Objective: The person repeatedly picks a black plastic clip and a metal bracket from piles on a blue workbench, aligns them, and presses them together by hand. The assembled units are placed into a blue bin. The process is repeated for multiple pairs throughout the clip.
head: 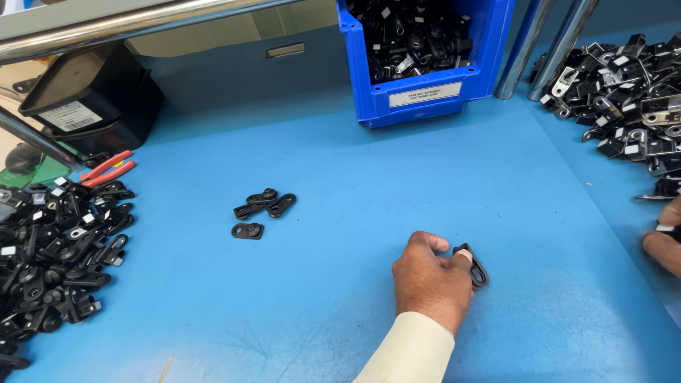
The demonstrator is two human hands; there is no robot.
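While the left hand rests knuckles-up on the blue tabletop, its fingers are curled in and its thumb pinches one black latch plate, a flat oval piece with a hole. The plate sticks out just beyond the thumb on the side toward the right hand and touches the table. The right hand is cut off by the picture's edge. Its fingers look bent, and a small white-tabbed bit shows at them, but I cannot tell how far the hand is closed or whether it grips anything.

Well off to the outer side of the left hand lies a small group of plates, four or so, set apart from the rest. Farther out that way is a big heap of like black parts, with red-handled pliers and a black tray past it. Just ahead of the right hand is a second heap. Ahead of both hands a blue bin stands well filled.

Judging from this, only a handful of pieces have been singled out, and the bulk is left in the heaps.
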